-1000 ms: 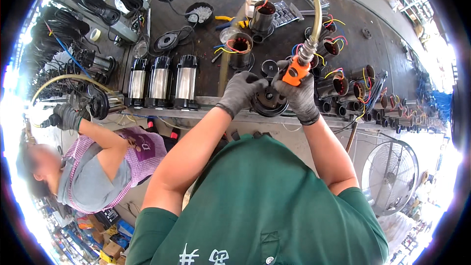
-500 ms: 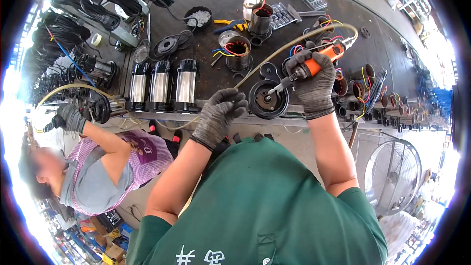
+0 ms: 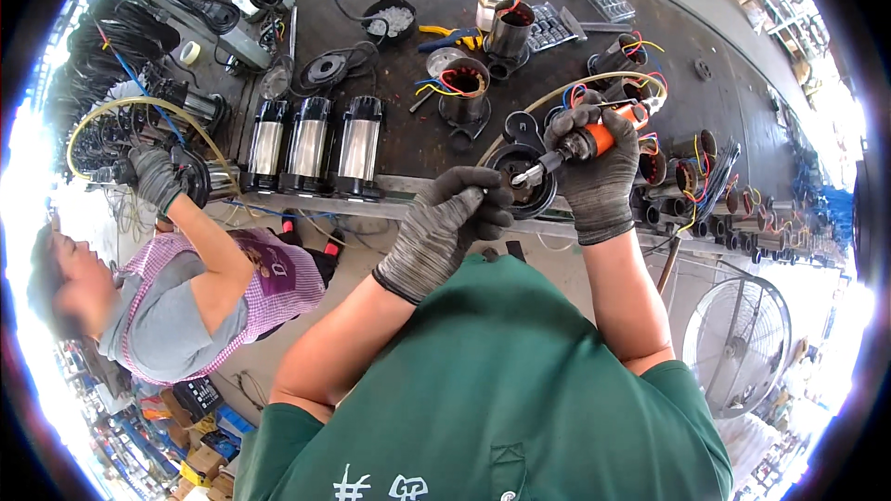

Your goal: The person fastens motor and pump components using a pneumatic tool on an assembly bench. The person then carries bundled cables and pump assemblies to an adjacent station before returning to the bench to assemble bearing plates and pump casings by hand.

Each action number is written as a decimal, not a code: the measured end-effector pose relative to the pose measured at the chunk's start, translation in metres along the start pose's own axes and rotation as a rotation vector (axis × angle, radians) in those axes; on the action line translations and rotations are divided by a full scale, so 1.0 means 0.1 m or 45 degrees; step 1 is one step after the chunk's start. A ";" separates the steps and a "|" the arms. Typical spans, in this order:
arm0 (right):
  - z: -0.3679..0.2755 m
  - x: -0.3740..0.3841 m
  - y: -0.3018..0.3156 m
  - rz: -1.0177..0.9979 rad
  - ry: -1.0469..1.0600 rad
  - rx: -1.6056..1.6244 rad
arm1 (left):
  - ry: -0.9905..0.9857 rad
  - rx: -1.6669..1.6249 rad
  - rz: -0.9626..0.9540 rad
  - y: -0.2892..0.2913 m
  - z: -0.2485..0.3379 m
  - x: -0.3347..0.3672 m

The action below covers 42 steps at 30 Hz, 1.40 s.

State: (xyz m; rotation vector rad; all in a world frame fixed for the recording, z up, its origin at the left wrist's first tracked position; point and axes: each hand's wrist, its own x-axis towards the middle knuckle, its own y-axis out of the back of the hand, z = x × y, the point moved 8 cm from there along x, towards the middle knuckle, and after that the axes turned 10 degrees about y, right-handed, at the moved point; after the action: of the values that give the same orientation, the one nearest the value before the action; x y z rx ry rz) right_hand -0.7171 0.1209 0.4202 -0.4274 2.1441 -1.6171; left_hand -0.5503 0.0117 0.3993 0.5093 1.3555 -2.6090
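My right hand [image 3: 599,190], in a grey knit glove, is closed round an orange air screwdriver [image 3: 601,137]. The tool's bit points left and down over a round black pump housing [image 3: 548,197] at the bench's front edge. Whether the bit touches a screw in it cannot be seen. My left hand [image 3: 445,227], gloved too, is closed in a pinch just left of the housing. A tiny pale spot shows at its fingertips, too small to name.
Three silver-and-black motor cylinders [image 3: 359,141] stand left. Behind are wired stator cans [image 3: 464,109], pliers [image 3: 452,37] and a bowl of small parts [image 3: 392,19]. A hose [image 3: 548,97] trails from the screwdriver. A co-worker [image 3: 181,292] works at left; a fan [image 3: 738,345] stands right.
My left hand has moved right, close to the housing, its fingers still pinched. The screwdriver has tilted and its bit points lower over the housing. The co-worker's hand has shifted right.
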 end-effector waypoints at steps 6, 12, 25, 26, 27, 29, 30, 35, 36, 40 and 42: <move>0.00 -0.13 -0.12 -0.153 0.086 -0.100 | -0.026 0.050 0.023 0.06 -0.09 0.07; 0.01 -0.15 -0.22 -0.216 0.175 -0.216 | 0.020 0.134 0.079 0.16 -0.11 0.12; 0.00 -0.12 -0.17 -0.202 0.198 -0.345 | -0.241 0.908 0.265 0.03 0.13 0.14; 0.00 -0.11 -0.14 -0.186 0.209 -0.375 | -0.240 0.906 0.264 0.02 0.14 0.15; 0.00 -0.11 -0.12 -0.185 0.209 -0.378 | -0.341 1.156 0.316 -0.05 0.19 0.13; -0.02 -0.08 -0.08 -0.165 0.214 -0.343 | -0.445 1.402 0.370 -0.13 0.24 0.12; -0.02 -0.07 -0.07 -0.166 0.211 -0.346 | -0.298 1.102 0.319 -0.07 0.19 0.17; -0.11 0.06 0.00 -0.091 0.244 -0.315 | -0.384 0.891 0.332 -0.06 0.12 0.31; -0.10 0.09 0.00 -0.072 0.167 -0.267 | -0.514 1.015 0.342 -0.12 0.16 0.33; -0.16 0.14 0.24 0.025 0.194 -0.251 | -0.657 1.109 0.350 -0.11 0.10 0.40; -0.15 0.10 0.15 -0.069 0.248 -0.311 | -0.493 0.758 0.374 0.20 -0.07 0.53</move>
State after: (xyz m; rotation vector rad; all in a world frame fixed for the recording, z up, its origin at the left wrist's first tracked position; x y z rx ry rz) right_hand -0.7332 0.1328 0.4082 -0.4192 2.5106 -1.4822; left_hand -0.5921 0.0069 0.3601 0.2218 0.3502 -2.6366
